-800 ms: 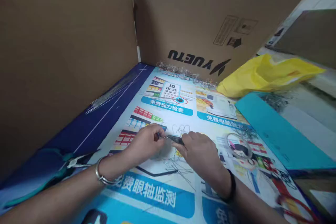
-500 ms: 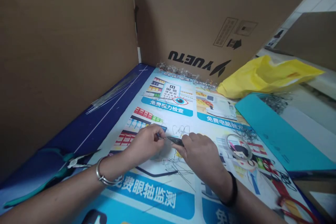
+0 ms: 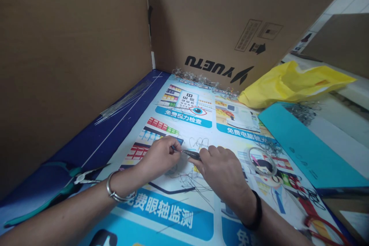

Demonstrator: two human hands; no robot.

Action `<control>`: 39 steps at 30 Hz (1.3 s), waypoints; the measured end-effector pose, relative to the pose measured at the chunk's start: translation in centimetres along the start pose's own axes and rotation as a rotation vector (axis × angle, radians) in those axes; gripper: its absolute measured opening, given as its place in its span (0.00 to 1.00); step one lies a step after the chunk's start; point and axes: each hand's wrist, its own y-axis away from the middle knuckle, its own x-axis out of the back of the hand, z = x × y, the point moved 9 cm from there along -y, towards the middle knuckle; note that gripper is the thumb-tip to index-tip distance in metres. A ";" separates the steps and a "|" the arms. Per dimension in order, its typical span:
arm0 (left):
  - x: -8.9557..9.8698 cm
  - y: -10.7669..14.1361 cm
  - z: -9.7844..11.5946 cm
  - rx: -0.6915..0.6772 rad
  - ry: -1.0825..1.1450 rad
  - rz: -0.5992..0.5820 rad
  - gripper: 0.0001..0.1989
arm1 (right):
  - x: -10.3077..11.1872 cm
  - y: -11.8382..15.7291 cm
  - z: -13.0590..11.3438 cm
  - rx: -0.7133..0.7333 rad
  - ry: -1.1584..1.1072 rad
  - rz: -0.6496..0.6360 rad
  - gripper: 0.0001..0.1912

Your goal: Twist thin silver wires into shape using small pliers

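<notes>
Over the middle of the printed poster (image 3: 198, 211), my left hand (image 3: 163, 157) is closed in a pinch on a thin piece of wire. My right hand (image 3: 220, 167) wraps round dark-nosed pliers (image 3: 192, 154), whose tips point left and meet the wire at my left fingertips. The pliers' handles are hidden in my palm. Bent wire loops (image 3: 198, 143) lie just behind the pliers, and loose straight wires (image 3: 196, 188) are scattered below my hands.
Teal-handled pliers (image 3: 69, 188) lie at the left, near a bundle of straight wires (image 3: 123, 102). A wire coil (image 3: 250, 161), red-handled tool (image 3: 325, 228), turquoise box (image 3: 311, 150) and yellow bag (image 3: 291, 84) are at the right. Cardboard walls (image 3: 201, 15) stand behind and left.
</notes>
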 end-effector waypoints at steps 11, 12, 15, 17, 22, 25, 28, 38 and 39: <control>-0.7 0.2 -0.2 -0.005 0.020 -0.061 0.03 | -0.8 0.0 0.1 -0.006 -0.023 -0.045 0.18; -0.7 0.2 -0.2 -0.017 0.027 -0.067 0.03 | -0.8 0.0 0.1 -0.007 -0.023 -0.048 0.18; -0.8 0.2 -0.1 -0.035 0.052 -0.071 0.03 | -1.0 0.0 0.2 -0.009 -0.025 -0.053 0.18; -0.9 0.2 -0.2 -0.037 0.068 -0.071 0.03 | -1.1 0.0 0.2 -0.011 -0.032 -0.059 0.18; -0.7 0.2 -0.2 -0.015 0.102 -0.065 0.03 | -1.2 0.0 0.2 -0.010 -0.039 -0.067 0.19; -0.5 0.2 -0.1 0.003 0.099 -0.062 0.03 | -1.1 0.0 0.2 -0.003 -0.036 -0.074 0.19; -0.3 0.3 0.2 0.009 0.088 -0.053 0.03 | -1.0 0.0 0.1 0.005 -0.034 -0.070 0.19; -0.4 0.2 0.3 0.001 0.068 -0.062 0.05 | -1.3 0.0 0.0 0.010 -0.052 -0.089 0.20; -0.4 0.2 0.3 0.002 0.071 -0.069 0.05 | -1.4 0.0 0.1 0.008 -0.056 -0.093 0.20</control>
